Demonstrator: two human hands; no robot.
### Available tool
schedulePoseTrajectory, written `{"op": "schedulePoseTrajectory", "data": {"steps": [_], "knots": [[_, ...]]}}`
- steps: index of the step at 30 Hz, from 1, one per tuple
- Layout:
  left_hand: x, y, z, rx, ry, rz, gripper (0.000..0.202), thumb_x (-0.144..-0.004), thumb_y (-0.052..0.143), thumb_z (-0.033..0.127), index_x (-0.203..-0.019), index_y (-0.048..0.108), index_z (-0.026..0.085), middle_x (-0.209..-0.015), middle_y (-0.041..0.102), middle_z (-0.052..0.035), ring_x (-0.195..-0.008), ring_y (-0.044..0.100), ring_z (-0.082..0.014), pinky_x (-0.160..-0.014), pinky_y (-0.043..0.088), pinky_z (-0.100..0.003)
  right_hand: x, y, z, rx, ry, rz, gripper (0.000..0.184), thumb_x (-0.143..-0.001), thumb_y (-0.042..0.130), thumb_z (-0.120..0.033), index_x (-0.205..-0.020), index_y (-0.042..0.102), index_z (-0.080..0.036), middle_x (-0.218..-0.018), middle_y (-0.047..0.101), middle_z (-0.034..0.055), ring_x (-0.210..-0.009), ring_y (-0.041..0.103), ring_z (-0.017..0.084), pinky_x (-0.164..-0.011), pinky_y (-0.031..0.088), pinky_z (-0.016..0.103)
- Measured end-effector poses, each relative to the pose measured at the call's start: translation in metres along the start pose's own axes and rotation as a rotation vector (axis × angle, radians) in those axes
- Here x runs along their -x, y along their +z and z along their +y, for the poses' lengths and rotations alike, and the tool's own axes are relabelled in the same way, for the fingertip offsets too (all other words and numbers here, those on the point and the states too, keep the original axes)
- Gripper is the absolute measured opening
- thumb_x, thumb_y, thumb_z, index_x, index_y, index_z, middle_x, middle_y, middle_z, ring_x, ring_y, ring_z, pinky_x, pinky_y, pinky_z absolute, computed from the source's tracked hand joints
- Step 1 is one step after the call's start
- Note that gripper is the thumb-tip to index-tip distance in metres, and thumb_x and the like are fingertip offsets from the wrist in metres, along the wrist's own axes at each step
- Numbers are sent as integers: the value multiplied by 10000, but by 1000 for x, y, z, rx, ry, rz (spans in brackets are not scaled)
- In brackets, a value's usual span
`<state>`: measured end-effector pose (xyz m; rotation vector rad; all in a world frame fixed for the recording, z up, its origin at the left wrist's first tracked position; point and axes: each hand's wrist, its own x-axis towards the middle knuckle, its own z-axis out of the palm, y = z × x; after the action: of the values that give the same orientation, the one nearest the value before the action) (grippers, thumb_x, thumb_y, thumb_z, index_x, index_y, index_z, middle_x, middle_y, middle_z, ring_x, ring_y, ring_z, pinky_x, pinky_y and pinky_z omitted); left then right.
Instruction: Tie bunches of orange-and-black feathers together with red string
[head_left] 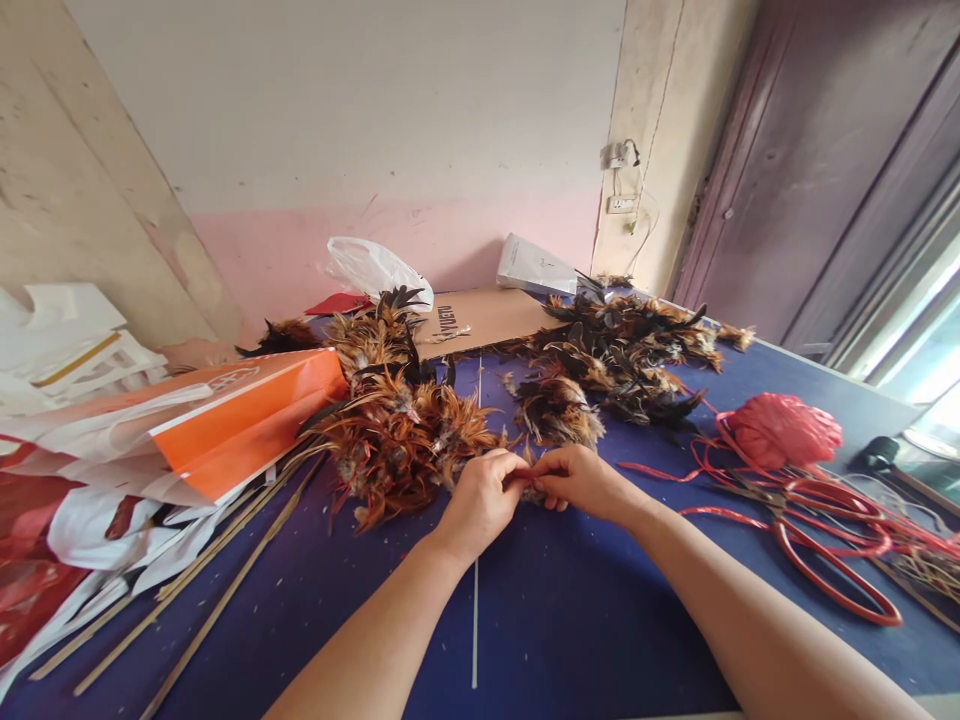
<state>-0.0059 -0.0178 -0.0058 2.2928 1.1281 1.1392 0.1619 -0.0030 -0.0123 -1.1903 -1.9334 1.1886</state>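
Observation:
Over the middle of the blue table (585, 620), my left hand (484, 500) and my right hand (581, 485) meet with fingertips pinched close together. A thin bit of red string seems to show between them, with grey-brown feather tufts just under the fingers; the rest is hidden by my fingers. Right beside my left hand lies a thick heap of brown and black feathers (405, 440). Just beyond my right hand is a smaller feather bunch (559, 410).
Scissors (832, 545) with red handles lie at right by a ball of red plastic string (784, 430). More feathers (630, 345) cover the back right, near a cardboard sheet (495, 318) and a white box (536, 265). At left are an orange-and-white bag (240, 430) and thin sticks (232, 590).

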Motion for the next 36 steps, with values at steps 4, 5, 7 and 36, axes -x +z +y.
{"op": "schedulePoseTrajectory", "data": {"steps": [4,5,7,36], "knots": [[0,1,1,17,-3,10,149,-699,532,69,-709,631,180,-699,612,-13,-659,552,-120,-641,417,-227,1,1,-4,-17,41,64,143,-706,471,-186,-737,604,-144,-531,573,-18,-456,557,83,-403,436,160],[0,1,2,18,-1,11,158,-699,524,61,-705,628,180,-697,610,-12,-658,552,-119,-645,418,-227,2,1,-5,-28,48,78,142,-704,464,-180,-744,596,-148,-542,580,-18,-446,555,81,-394,431,159],[1,0,2,10,6,18,173,-698,510,47,-713,620,180,-706,609,-12,-663,550,-116,-654,418,-227,3,0,-8,-59,39,72,168,-693,461,-163,-798,593,-154,-594,603,-14,-455,560,79,-403,434,161],[-1,-6,-3,87,-85,55,88,-699,557,154,-701,642,176,-708,641,-23,-657,574,-130,-646,421,-223,3,-2,-4,41,-4,80,75,-733,470,-175,-735,541,-154,-533,552,-16,-515,578,105,-463,436,183]]}}
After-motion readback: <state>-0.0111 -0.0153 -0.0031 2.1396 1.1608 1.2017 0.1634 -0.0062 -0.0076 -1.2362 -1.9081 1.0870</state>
